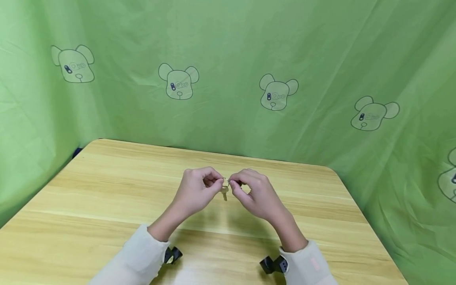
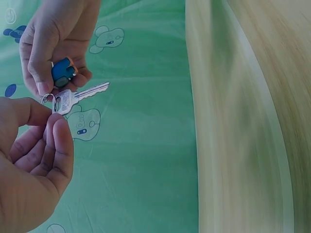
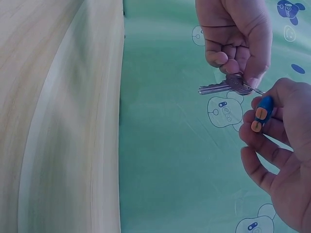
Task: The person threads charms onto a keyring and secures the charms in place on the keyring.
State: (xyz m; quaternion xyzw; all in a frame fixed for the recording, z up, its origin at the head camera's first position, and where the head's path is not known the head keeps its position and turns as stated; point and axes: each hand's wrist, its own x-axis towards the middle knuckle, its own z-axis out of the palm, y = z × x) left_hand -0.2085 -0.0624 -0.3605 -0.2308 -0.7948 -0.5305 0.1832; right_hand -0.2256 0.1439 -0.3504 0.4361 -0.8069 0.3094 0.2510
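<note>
A silver key with a toothed blade hangs from a thin metal key ring, held above the table between both hands. My left hand pinches the ring beside the key's head with thumb and forefinger. On the other side, my right hand pinches the ring with its fingertips. A small blue and orange charm sits against the right hand's fingers. In the left wrist view the key blade points away from the fingers. Fingertips hide part of the ring.
Beneath the hands lies a wood-grain table with rounded far corners. A green curtain printed with bear heads hangs behind it and along both sides. Black wrist devices show at the sleeve cuffs.
</note>
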